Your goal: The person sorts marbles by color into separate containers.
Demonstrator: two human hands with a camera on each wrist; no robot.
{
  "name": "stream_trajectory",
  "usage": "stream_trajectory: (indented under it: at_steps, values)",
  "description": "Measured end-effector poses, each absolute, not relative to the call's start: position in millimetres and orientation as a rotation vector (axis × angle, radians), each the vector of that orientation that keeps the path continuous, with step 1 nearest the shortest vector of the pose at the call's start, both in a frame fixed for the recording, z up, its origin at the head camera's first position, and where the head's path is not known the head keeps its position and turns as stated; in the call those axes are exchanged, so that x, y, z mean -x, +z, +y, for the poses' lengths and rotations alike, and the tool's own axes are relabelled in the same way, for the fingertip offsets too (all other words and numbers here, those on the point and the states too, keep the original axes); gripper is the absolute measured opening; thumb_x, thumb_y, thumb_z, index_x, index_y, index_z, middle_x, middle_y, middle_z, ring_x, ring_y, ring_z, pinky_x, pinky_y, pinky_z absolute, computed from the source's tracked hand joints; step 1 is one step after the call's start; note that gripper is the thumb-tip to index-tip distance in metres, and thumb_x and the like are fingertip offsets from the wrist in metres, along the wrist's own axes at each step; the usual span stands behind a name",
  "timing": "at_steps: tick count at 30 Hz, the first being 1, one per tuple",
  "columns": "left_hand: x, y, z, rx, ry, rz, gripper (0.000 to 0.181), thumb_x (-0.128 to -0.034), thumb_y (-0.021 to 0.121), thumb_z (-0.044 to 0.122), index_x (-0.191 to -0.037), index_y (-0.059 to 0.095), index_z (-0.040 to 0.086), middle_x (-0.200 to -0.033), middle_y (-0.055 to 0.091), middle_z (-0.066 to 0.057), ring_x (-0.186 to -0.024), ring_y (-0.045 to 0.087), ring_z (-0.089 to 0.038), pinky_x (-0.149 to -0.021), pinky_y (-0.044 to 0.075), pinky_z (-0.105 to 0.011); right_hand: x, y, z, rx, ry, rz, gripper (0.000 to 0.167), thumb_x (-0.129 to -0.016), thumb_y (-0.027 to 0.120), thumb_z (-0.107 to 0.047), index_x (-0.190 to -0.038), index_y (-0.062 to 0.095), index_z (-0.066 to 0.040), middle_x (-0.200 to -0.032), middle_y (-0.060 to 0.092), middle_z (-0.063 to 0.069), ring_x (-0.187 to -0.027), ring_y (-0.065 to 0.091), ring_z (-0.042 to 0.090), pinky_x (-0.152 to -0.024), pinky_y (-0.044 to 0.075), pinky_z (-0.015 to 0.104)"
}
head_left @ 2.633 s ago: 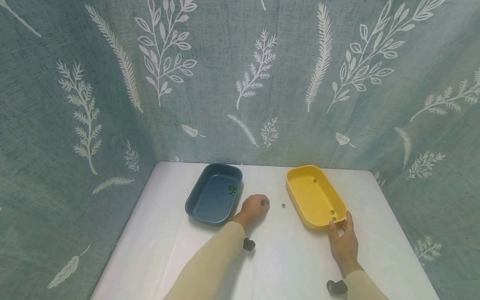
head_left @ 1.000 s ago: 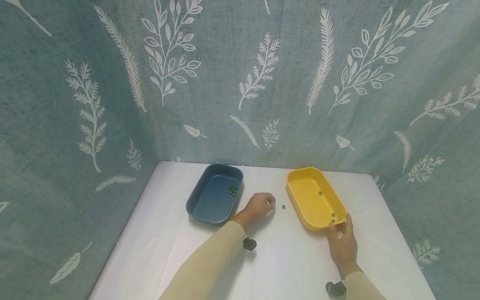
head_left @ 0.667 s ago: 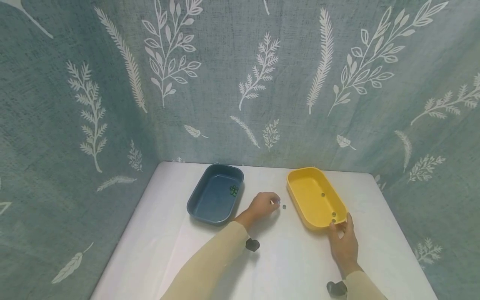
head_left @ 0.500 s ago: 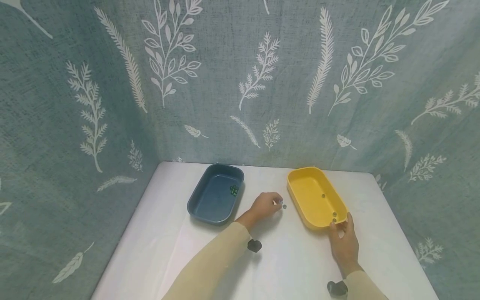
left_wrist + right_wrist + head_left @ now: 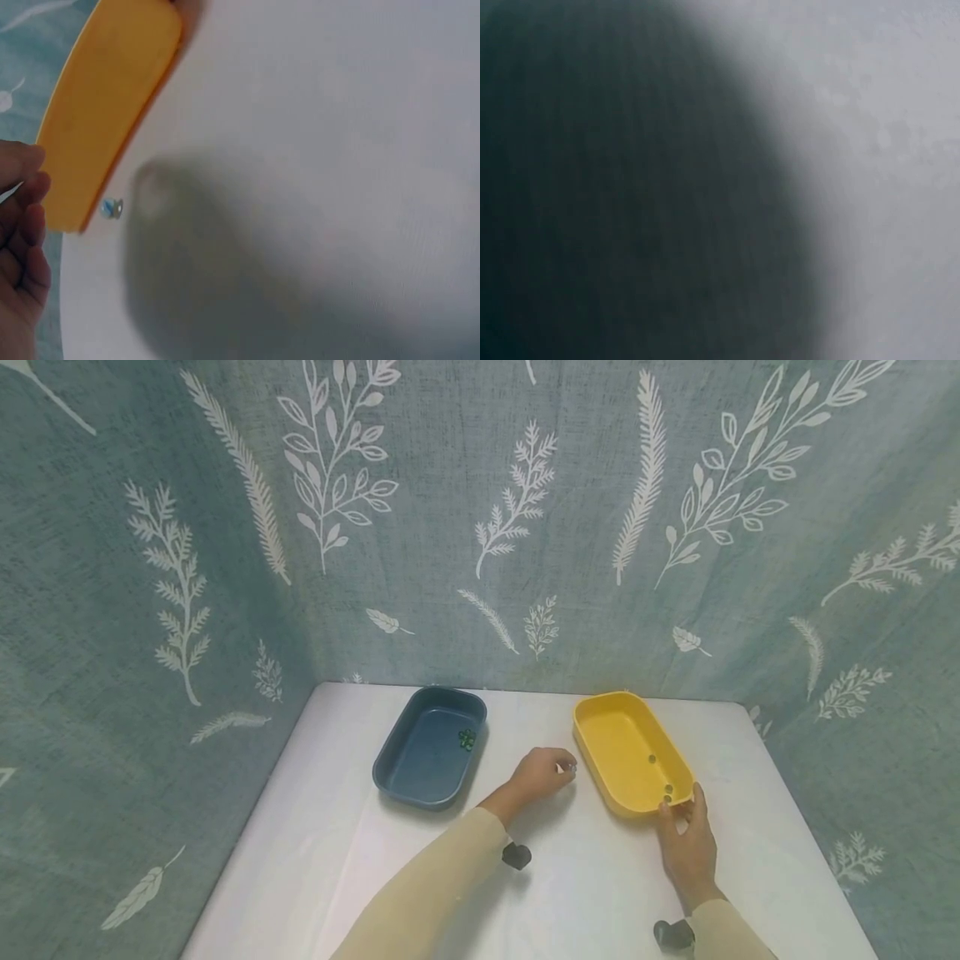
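Note:
With thumb and fingertips drawn together, my left hand (image 5: 543, 774) pinches a small bluish marble (image 5: 572, 768) beside the yellow tray (image 5: 592, 774). In the left wrist view the left hand (image 5: 22, 217) appears at the left edge. Lower in that view, a blue-and-white marble (image 5: 109, 208) lies on the table near the tray's side, with a second small shiny spot touching it. My right hand (image 5: 686, 847) grips the yellow tray's near right corner between thumb and fingers. Inside that tray are three greenish marbles (image 5: 652, 759). The right wrist view is mostly a dark blur.
A dark blue tray (image 5: 386, 768) stands to the left, with several green marbles (image 5: 467, 740) grouped by its right wall. Both trays sit on a white table (image 5: 360, 877). Patterned fabric (image 5: 420, 568) encloses the back and sides.
My left hand has moved right, from beside the blue tray to the loose marble by the yellow tray. One marble in the yellow tray has rolled toward the near end. My right hand stays put.

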State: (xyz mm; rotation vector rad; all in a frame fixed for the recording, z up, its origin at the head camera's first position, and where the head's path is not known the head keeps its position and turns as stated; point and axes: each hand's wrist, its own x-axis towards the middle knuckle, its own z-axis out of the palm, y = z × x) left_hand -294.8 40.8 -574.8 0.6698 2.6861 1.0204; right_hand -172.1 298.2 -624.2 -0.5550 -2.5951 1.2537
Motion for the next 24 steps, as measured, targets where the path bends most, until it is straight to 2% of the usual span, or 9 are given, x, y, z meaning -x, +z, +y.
stream_trajectory:
  at_steps: [10,18,24]
  values:
    - [284.0,-573.2,53.1,-0.671,1.031,2.668,0.022,-0.0926,0.067,0.026,-0.113,0.072,0.021,-0.096,0.068,0.014,-0.083,0.061,-0.003,-0.073,0.051,-0.021,172.9,-625.3,298.8,0.571,1.237,-2.607,0.079,-0.1,0.043,-0.053,-0.157,-0.003,-0.023,-0.149,0.037,0.024,-0.136,0.031,0.045,-0.109,0.02,0.064]
    - [280.6,-568.2,62.3,-0.767,1.02,2.686,0.018,-0.0923,0.067,0.023,-0.11,0.073,0.021,-0.089,0.065,0.013,-0.068,0.054,-0.002,-0.06,0.046,-0.017,171.7,-624.1,298.7,0.6,1.252,-2.618,0.081,-0.099,0.043,-0.055,-0.157,-0.003,-0.024,-0.149,0.035,0.024,-0.137,0.029,0.046,-0.109,0.019,0.064]
    - [280.3,-564.1,67.8,-0.768,1.055,2.666,0.02,-0.0916,0.069,0.024,-0.111,0.073,0.02,-0.091,0.066,0.014,-0.071,0.055,-0.001,-0.061,0.046,-0.016,172.2,-624.4,297.8,0.608,1.262,-2.62,0.081,-0.099,0.043,-0.055,-0.157,-0.004,-0.023,-0.15,0.035,0.024,-0.138,0.029,0.045,-0.11,0.019,0.064]
